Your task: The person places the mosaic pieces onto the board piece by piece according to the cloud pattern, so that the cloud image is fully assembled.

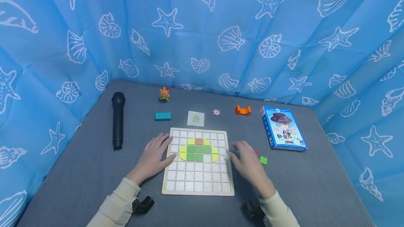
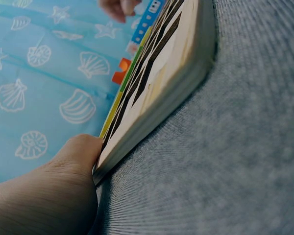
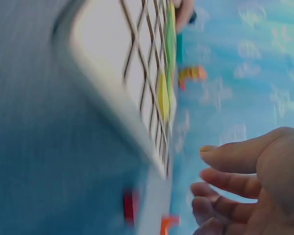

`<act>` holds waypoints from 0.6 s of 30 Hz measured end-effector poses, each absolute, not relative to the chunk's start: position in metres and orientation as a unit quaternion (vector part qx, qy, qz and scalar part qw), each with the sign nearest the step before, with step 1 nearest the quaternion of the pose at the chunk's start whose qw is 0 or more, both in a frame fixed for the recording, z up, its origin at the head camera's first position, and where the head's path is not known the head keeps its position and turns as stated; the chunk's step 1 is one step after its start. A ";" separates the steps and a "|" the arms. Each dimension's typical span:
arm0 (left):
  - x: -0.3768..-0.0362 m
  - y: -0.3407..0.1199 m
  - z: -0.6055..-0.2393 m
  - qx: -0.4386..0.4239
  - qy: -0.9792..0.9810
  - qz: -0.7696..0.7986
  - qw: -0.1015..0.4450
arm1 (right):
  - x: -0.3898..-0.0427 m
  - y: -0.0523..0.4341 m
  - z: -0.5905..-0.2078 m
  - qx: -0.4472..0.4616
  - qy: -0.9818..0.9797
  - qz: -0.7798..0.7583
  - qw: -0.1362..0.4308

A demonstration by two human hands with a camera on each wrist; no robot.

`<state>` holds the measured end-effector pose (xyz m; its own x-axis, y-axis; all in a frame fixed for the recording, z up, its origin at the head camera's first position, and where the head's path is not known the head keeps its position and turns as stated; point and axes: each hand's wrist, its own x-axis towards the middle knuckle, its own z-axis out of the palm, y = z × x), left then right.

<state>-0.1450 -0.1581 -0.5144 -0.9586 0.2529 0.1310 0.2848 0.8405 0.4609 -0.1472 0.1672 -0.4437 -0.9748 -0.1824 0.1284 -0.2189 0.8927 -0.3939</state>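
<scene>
A square wooden grid board [image 1: 199, 176] lies on the grey table. On its upper half sit several green square tiles [image 1: 190, 157], a brown square tile [image 1: 199, 141] and yellow curved pieces [image 1: 182, 152]; one white cell shows at the lower right of the green group. My left hand [image 1: 154, 155] rests along the board's left edge, fingers extended, thumb touching its rim. Just off the right edge, my right hand [image 1: 249, 164] hovers with loosely bent fingers, and its wrist view shows nothing held. Near it lie a loose green tile [image 1: 263, 160] and a red piece [image 1: 256, 152], partly hidden.
Behind the board are a pattern card [image 1: 195, 118], a teal block [image 1: 162, 116], a poker chip [image 1: 216, 112], an orange cradle-shaped block [image 1: 242, 110] and a small orange figurine [image 1: 164, 94]. A black microphone [image 1: 118, 120] lies left; a blue game box [image 1: 283, 128] lies right.
</scene>
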 end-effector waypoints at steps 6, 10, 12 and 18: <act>-0.145 -0.159 -0.513 -0.139 -0.958 -0.249 0.031 | -0.150 0.224 -0.432 0.038 -0.982 0.187 0.011; -0.145 -0.158 -0.514 -0.142 -0.958 -0.246 0.030 | -0.145 0.251 -0.429 0.025 -0.985 0.166 -0.049; -0.145 -0.158 -0.514 -0.144 -0.958 -0.246 0.032 | -0.142 0.258 -0.431 0.023 -0.985 0.156 -0.077; -0.145 -0.158 -0.514 -0.140 -0.959 -0.244 0.035 | -0.139 0.265 -0.439 0.035 -0.984 0.158 -0.079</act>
